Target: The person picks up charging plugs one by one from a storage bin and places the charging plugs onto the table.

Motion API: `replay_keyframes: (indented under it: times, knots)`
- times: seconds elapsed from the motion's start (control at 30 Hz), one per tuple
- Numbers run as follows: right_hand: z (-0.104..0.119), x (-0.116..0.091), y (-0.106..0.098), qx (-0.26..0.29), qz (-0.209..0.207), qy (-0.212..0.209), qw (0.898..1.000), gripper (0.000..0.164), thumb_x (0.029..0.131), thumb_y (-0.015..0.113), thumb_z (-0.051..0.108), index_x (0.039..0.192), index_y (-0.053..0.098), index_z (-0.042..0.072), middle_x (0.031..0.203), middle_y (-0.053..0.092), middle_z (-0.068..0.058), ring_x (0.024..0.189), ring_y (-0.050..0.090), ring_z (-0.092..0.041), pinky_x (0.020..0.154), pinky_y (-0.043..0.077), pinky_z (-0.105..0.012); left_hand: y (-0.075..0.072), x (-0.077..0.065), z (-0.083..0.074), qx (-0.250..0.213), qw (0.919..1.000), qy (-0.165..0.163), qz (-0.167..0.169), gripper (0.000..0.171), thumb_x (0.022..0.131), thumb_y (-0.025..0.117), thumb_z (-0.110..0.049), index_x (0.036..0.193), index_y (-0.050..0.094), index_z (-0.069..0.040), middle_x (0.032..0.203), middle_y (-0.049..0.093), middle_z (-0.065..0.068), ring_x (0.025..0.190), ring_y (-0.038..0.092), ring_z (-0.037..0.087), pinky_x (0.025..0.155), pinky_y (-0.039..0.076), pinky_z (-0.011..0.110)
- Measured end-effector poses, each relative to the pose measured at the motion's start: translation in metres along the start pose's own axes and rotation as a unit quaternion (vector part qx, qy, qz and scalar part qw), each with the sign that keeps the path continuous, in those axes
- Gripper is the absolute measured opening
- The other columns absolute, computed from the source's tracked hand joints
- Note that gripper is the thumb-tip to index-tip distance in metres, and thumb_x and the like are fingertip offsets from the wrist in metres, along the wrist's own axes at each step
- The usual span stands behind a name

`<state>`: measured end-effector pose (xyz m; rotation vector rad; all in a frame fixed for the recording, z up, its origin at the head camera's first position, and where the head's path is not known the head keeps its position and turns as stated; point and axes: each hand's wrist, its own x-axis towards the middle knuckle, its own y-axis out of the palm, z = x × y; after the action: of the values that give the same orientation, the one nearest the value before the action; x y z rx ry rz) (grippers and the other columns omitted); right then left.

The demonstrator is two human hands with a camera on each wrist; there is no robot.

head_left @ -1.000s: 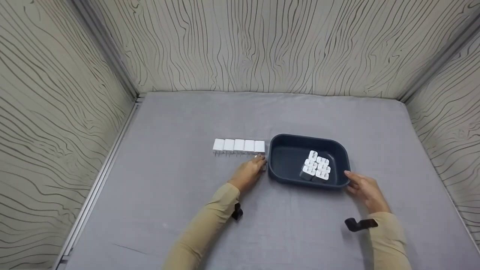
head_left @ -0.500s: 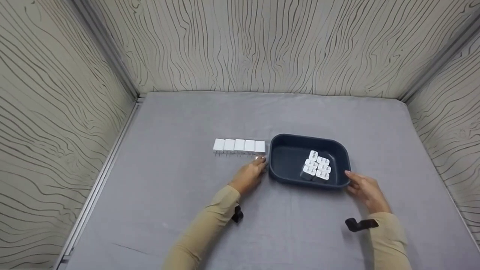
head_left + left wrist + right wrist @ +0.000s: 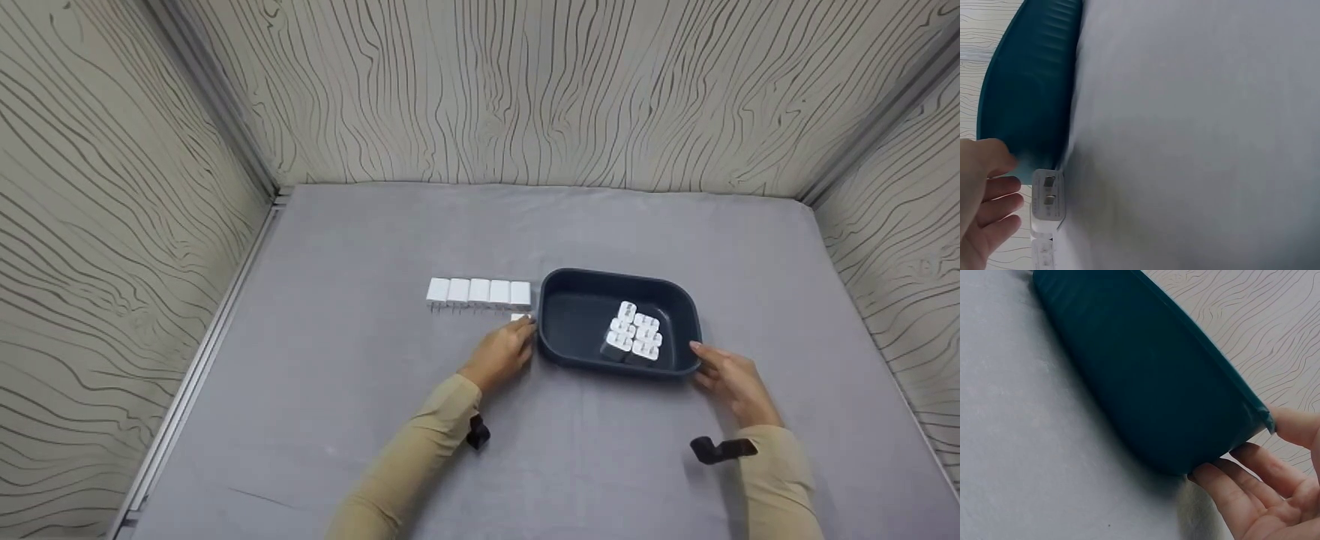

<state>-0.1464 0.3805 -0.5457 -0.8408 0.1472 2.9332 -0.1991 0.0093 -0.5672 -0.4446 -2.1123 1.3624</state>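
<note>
My left hand [image 3: 496, 356] is beside a white plug charger [image 3: 519, 317], between the left end of a dark blue basin [image 3: 600, 366] and a row of white chargers [image 3: 478, 291]. In the left wrist view, this charger [image 3: 1048, 194] stands on the cloth with its flat metal prongs showing. The fingers [image 3: 1002, 205] are spread loosely close to it, not wrapped round it. My right hand [image 3: 739, 382] holds the basin's right end. Its thumb is at the rim, and the other fingers [image 3: 1230, 489] touch the outer wall.
Several white chargers [image 3: 634, 334] stand grouped in the right half of the basin. Grey cloth [image 3: 375, 232] covers the table. Patterned panels [image 3: 487, 90] rise at the back and both sides, with a metal rail [image 3: 195, 360] along the left edge.
My left hand has drawn slightly back toward me, and more of the charger by its fingertips now shows. The right hand, the basin and the row have stayed in place.
</note>
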Motion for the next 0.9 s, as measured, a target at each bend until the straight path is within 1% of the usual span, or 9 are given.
replay_keyframes:
  times: [0.13,0.33,0.4,0.5,0.63,0.8,0.9]
  knots:
    - [0.0,0.0,0.0,0.003,0.004,-0.002,1.0,0.01,0.093,0.062,0.023,0.086,0.068,0.025,0.086,0.068,0.02,0.087,0.064,0.009,0.078,0.054,-0.012,-0.001,-0.001,-0.001,-0.012,0.9999,-0.009,-0.003,0.03,0.092,0.058,-0.011,0.12,0.063,-0.002,0.126,0.066,0.015,0.115,0.066,0.025,0.097,0.055,0.031]
    - [0.0,0.0,0.0,0.0,-0.003,-0.002,1.0,0.012,0.093,0.063,0.023,0.082,0.069,0.027,0.084,0.069,0.019,0.085,0.064,0.008,0.078,0.054,-0.012,-0.001,-0.003,-0.003,-0.026,0.9993,-0.025,-0.012,0.031,0.09,0.059,-0.01,0.12,0.063,-0.002,0.122,0.067,0.014,0.113,0.066,0.024,0.098,0.054,0.031]
    - [0.0,0.0,0.0,-0.005,-0.004,-0.002,1.0,0.012,0.092,0.063,0.024,0.083,0.069,0.028,0.084,0.069,0.019,0.085,0.065,0.007,0.078,0.054,-0.011,-0.001,-0.004,-0.004,-0.032,0.9988,-0.029,-0.021,0.031,0.09,0.059,-0.009,0.12,0.063,-0.002,0.12,0.068,0.013,0.112,0.067,0.023,0.097,0.054,0.03]
    - [0.0,-0.001,0.001,-0.004,-0.005,-0.002,1.0,0.01,0.092,0.064,0.024,0.083,0.069,0.027,0.085,0.068,0.019,0.085,0.064,0.007,0.078,0.054,-0.011,-0.003,-0.005,-0.006,-0.036,0.9978,-0.034,-0.044,0.031,0.089,0.061,-0.008,0.119,0.063,-0.002,0.116,0.069,0.013,0.109,0.068,0.022,0.094,0.055,0.029]
    - [0.0,-0.001,0.001,0.0,-0.008,-0.001,1.0,0.01,0.092,0.064,0.023,0.084,0.068,0.027,0.085,0.068,0.019,0.085,0.064,0.007,0.078,0.054,-0.011,-0.004,-0.005,-0.009,-0.042,0.9959,-0.034,-0.073,0.03,0.088,0.061,-0.007,0.118,0.063,-0.002,0.113,0.07,0.013,0.105,0.069,0.022,0.091,0.057,0.029]
    - [0.0,-0.001,0.001,-0.004,-0.01,-0.004,1.0,0.01,0.091,0.065,0.024,0.083,0.068,0.027,0.084,0.069,0.018,0.084,0.065,0.006,0.078,0.055,-0.011,-0.007,-0.003,-0.012,-0.056,0.994,-0.029,-0.09,0.03,0.089,0.06,-0.007,0.118,0.064,-0.003,0.116,0.069,0.012,0.108,0.068,0.023,0.092,0.056,0.03]
    - [-0.001,0.0,0.001,0.0,-0.009,-0.004,1.0,0.01,0.091,0.065,0.024,0.082,0.068,0.028,0.083,0.07,0.018,0.084,0.066,0.006,0.078,0.055,-0.012,-0.008,-0.002,-0.014,-0.054,0.9937,-0.024,-0.095,0.029,0.089,0.06,-0.006,0.118,0.064,-0.003,0.118,0.069,0.012,0.11,0.067,0.022,0.093,0.056,0.029]
